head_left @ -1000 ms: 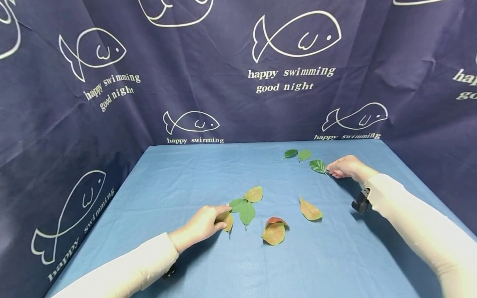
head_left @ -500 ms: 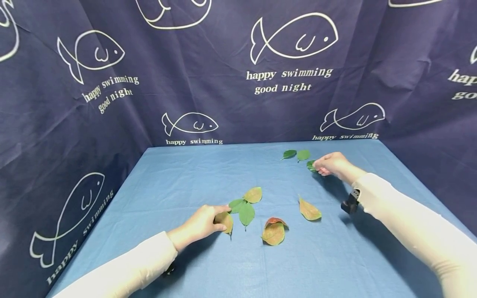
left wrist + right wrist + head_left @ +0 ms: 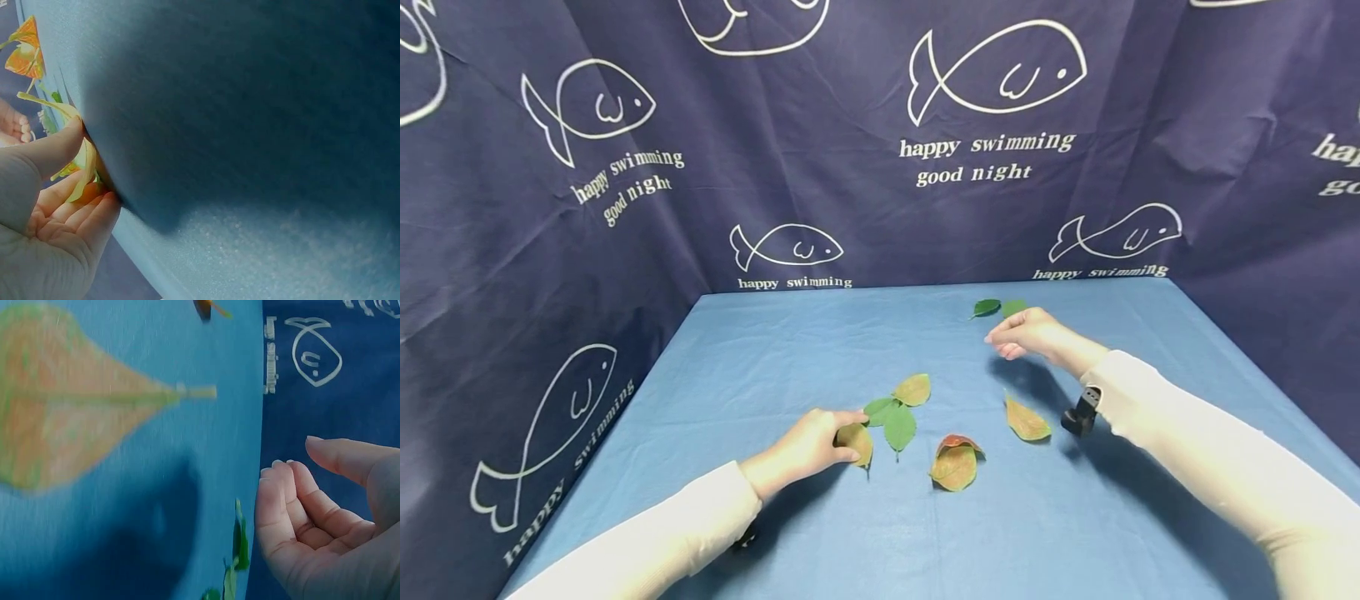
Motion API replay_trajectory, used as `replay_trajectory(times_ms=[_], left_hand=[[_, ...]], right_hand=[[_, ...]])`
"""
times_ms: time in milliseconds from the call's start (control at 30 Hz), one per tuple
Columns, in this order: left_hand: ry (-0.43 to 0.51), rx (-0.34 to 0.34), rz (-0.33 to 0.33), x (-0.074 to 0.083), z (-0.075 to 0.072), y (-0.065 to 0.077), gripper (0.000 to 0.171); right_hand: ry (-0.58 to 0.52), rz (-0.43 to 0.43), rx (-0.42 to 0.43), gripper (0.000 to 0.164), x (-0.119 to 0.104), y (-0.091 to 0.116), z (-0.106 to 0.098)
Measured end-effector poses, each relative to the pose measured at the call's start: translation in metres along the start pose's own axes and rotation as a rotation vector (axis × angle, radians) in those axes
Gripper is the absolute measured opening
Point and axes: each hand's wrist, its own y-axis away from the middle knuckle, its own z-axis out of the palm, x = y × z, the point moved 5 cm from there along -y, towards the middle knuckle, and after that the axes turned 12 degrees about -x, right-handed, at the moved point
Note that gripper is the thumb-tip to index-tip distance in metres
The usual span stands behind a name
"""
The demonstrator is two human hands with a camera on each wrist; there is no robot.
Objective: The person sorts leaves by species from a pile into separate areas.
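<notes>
Left hand [image 3: 811, 443] spans yellow leaf [image 3: 859, 445]; right hand [image 3: 1032, 332] holds nothing we can see

We have the yellow leaf on the blue table [image 3: 760, 350], between left thumb and fingers, stem poking past the thumb. Thumb touches it, fingers fairly straight; we can't confirm a firm pinch. We'd judge it light, thin, bendy, easily creased or torn; best taken by stem or edge. Just beside it, we see two front green leaves [image 3: 900, 428], index fingertip at the nearer one. Right hand hovers, thumb apart from loosely bent fingers, near two back green leaves [image 3: 987, 307]. Between the hands and the person's side: an orange leaf [image 3: 1027, 422], a reddish pair [image 3: 955, 468].
</notes>
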Motion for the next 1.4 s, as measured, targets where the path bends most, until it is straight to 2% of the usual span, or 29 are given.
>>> replay_trajectory(times_ms=[200,367,600,900,1067,1400], left_hand=[[0.006,0.001,0.007,0.001,0.000,-0.001,0.053],[0.004,0.008,-0.004,0.002,0.000,-0.001,0.053],[0.017,0.010,-0.021,0.003,-0.001,0.001,0.053],[0.029,0.012,-0.021,0.004,-0.001,0.001,0.052],[0.022,0.022,-0.023,0.005,-0.002,0.001,0.052],[-0.008,0.024,0.004,0.005,0.000,0.000,0.052]], right_hand=[[0.035,-0.009,-0.058,0.038,-0.010,-0.001,0.022],[0.054,-0.059,-0.129,0.033,-0.023,0.002,0.044],[0.126,-0.103,-0.143,0.029,-0.039,0.003,0.065],[0.315,-0.199,-0.277,0.029,-0.048,0.004,0.097],[0.395,-0.230,-0.275,0.029,-0.051,0.001,0.108],[0.495,-0.199,-0.308,0.038,-0.054,-0.009,0.133]])
